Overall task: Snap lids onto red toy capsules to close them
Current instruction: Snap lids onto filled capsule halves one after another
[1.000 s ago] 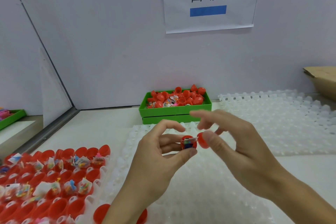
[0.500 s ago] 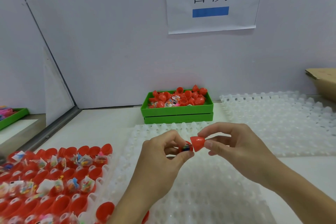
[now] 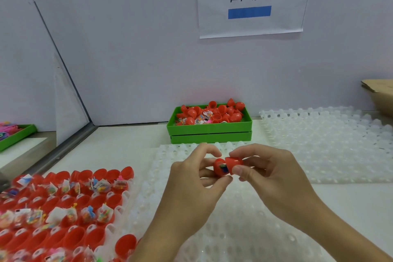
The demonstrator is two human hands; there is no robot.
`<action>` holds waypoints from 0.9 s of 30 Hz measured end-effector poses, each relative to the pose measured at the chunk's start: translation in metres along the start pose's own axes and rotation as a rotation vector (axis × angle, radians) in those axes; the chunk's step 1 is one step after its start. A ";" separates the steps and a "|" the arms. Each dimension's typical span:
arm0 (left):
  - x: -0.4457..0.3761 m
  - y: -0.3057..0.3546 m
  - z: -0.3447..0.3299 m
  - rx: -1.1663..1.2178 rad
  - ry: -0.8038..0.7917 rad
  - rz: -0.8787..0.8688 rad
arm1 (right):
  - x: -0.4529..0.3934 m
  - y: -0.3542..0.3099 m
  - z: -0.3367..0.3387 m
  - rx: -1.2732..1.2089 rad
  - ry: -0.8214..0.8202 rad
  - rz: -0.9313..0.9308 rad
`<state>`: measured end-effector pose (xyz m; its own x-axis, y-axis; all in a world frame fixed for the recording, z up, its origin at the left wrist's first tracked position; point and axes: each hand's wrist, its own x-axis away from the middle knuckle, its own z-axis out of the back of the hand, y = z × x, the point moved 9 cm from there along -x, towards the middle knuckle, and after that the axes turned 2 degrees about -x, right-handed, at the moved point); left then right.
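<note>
Red capsule half (image 3: 220, 167), toy inside, sits pinched in my left hand (image 3: 191, 178) in front of the green tray (image 3: 209, 134); its mouth faces right. My right hand (image 3: 270, 172) pinches the lid (image 3: 234, 162), apparently touching, axis roughly level.

The white bench (image 3: 119, 147) is being occupied by clear trays (image 3: 319, 144), with stacked green bins (image 3: 209, 134) at its back edge.
</note>
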<state>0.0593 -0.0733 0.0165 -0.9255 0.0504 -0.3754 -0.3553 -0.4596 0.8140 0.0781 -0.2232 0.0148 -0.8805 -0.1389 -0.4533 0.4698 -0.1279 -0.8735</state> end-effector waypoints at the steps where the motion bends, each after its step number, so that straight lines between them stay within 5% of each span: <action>1: 0.000 0.000 0.001 0.018 0.002 0.004 | 0.000 0.000 0.001 -0.002 0.006 0.002; 27: 0.002 0.011 0.008 -0.064 0.124 -0.141 | 0.003 -0.005 0.001 -0.067 0.077 0.045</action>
<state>0.0524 -0.0714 0.0283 -0.8424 0.0107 -0.5388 -0.4675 -0.5118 0.7208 0.0731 -0.2243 0.0179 -0.8622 -0.0666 -0.5021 0.5057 -0.0573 -0.8608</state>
